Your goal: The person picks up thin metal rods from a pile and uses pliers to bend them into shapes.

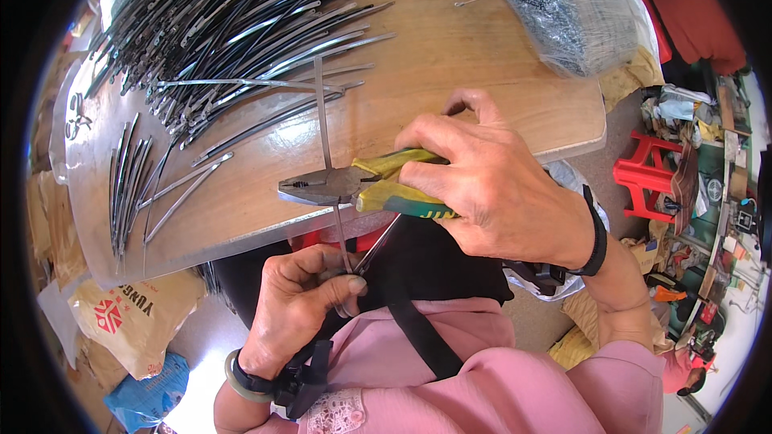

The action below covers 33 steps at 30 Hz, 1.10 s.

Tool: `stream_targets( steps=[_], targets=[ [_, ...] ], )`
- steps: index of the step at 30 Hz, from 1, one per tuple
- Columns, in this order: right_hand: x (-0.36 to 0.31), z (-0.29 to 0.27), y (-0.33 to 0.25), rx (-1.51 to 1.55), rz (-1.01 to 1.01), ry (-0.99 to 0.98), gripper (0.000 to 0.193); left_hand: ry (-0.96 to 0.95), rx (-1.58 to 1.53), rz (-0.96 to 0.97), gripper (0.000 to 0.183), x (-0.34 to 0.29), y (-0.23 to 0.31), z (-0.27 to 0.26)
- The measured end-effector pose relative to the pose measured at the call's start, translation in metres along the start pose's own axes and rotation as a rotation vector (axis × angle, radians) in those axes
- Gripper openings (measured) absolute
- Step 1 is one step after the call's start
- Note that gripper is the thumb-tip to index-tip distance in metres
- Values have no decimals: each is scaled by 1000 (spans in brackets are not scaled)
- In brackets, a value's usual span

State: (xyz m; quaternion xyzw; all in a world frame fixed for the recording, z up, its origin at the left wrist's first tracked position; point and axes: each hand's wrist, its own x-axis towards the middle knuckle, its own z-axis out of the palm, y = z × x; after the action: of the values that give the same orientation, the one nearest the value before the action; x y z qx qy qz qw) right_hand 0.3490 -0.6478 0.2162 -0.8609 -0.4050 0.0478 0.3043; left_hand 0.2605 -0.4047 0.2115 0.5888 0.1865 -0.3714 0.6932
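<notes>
Right hand: the right hand [490,185] is closed around the yellow-and-green handles of a pair of combination pliers [322,186], held level just past the near edge of the tabletop [498,72].
Pliers: the jaws point to the person's left and are clamped on a thin flat metal strip [322,112] that runs up across the tabletop and down toward the lap.
Left hand: the left hand [301,297] sits below the pliers, thumb and fingers pinched on the lower end of the same strip, together with a second thin metal piece [378,245] that slants up toward the pliers' handles.
Step in hand: judged from the grip, the strip is being crimped or bent at the point where the pliers bite, with the lower hand steadying it.
Next move: it would call for a firm squeeze and the lower hand keeping the strip straight; whether the bite is finished cannot be told.
Around: a large fan of dark metal ribs [241,24] covers the far left of the tabletop, a small sorted group [125,185] lies at its left edge, and a bundle of thin wires in clear plastic [555,0] lies far right.
</notes>
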Motion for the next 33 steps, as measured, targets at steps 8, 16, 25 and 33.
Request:
stream_targets(
  steps=[8, 16, 25, 33],
  targets=[
    [-7, -5, -12, 41, 14, 26, 32, -165, 91, 308, 28, 19, 13, -26],
    [-7, 4, -20, 44, -16, 63, 32, -183, -132, -145, 22, 23, 38, 9],
    [-3, 26, -17, 1, -38, 107, 25, -119, -411, -267, 16, 18, 12, 7],
    [-37, -9, -25, 101, 232, 102, 26, 32, -630, 65, 12, 6, -4, 21]
  ],
)
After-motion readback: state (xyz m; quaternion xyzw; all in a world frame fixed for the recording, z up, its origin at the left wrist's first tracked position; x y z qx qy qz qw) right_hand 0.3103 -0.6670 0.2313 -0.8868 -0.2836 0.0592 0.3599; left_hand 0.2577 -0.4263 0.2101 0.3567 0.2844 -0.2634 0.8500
